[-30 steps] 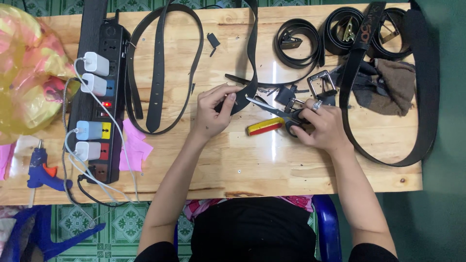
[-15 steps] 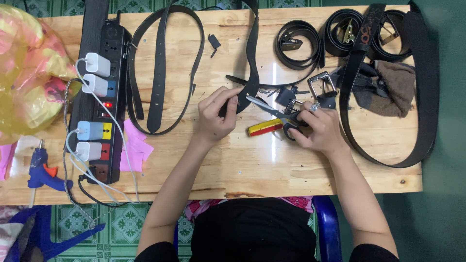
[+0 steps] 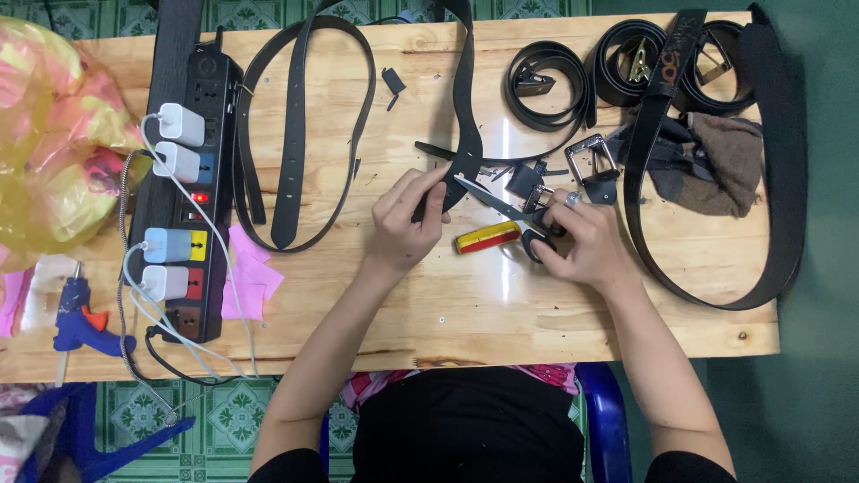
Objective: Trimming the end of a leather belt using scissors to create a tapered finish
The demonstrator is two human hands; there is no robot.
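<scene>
My left hand (image 3: pixel 410 221) pinches the end of a black leather belt (image 3: pixel 466 107) that runs up the middle of the wooden table (image 3: pixel 358 295). My right hand (image 3: pixel 582 243) grips black-handled scissors (image 3: pixel 504 207), whose blades point left at the belt end between my left fingers. A yellow and red lighter (image 3: pixel 487 238) lies on the table just below the scissors. Small black belt offcuts and a silver buckle (image 3: pixel 590 161) sit right above my right hand.
A black power strip (image 3: pixel 192 192) with white chargers lies at the left, beside a looped black belt (image 3: pixel 295 134) and pink paper (image 3: pixel 250 273). Coiled belts (image 3: pixel 548 85) and a brown cloth (image 3: pixel 716 161) sit at the back right. A blue glue gun (image 3: pixel 79 317) is at the far left.
My left hand has slid the belt end a little toward the scissors. The scissor blades now reach the belt end between my fingers.
</scene>
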